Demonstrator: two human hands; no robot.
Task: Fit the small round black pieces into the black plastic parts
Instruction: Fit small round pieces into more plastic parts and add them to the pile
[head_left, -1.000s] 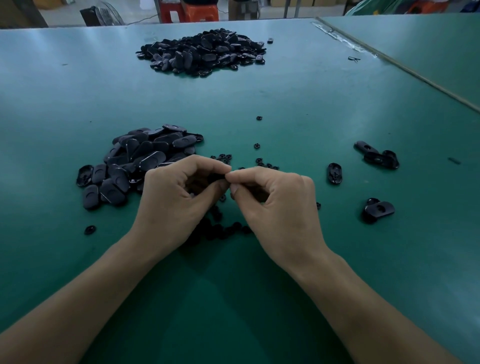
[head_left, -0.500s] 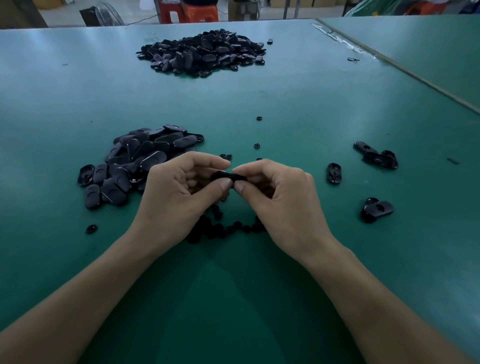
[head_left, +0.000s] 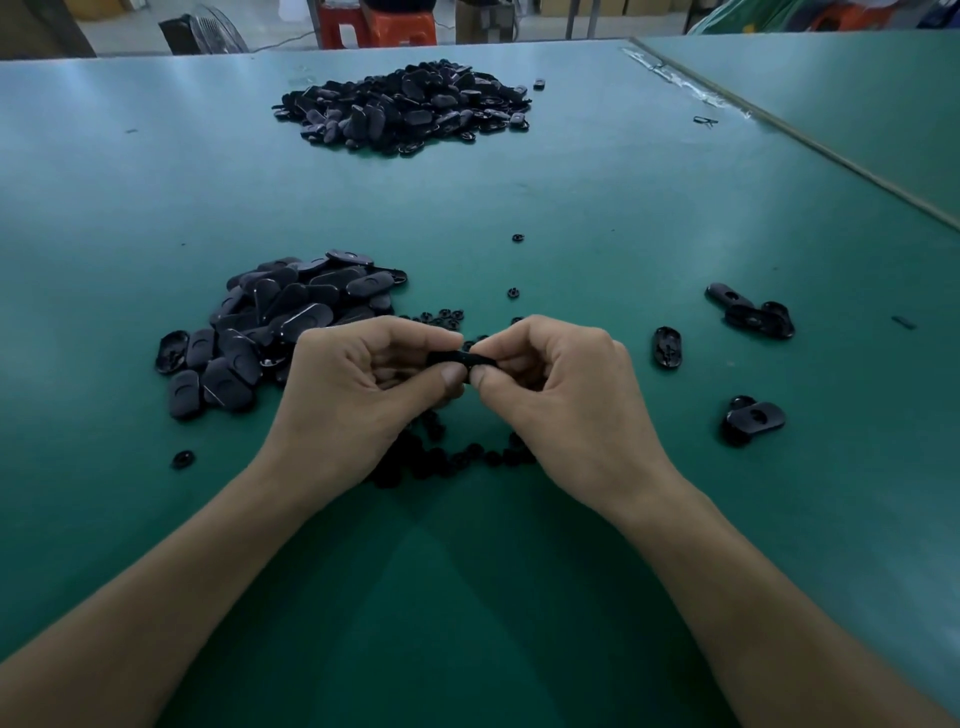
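**Part held end to end, long axis across us**

We mark the left hand (head_left: 363, 395) and right hand (head_left: 561, 400) each pinching one end of a black plastic part (head_left: 456, 358), thumb on the near side, forefinger over. Its long axis runs left-right, edge-on to us, and both hands are equally near. Loose small round pieces (head_left: 441, 457) lie just nearer us than the part. Whether one sits in it is hidden. A pile of parts (head_left: 280, 322) lies just left.

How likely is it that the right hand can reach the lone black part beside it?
Probably yes: only bare table lies between the right hand and the lone part, though it must first release the held part.
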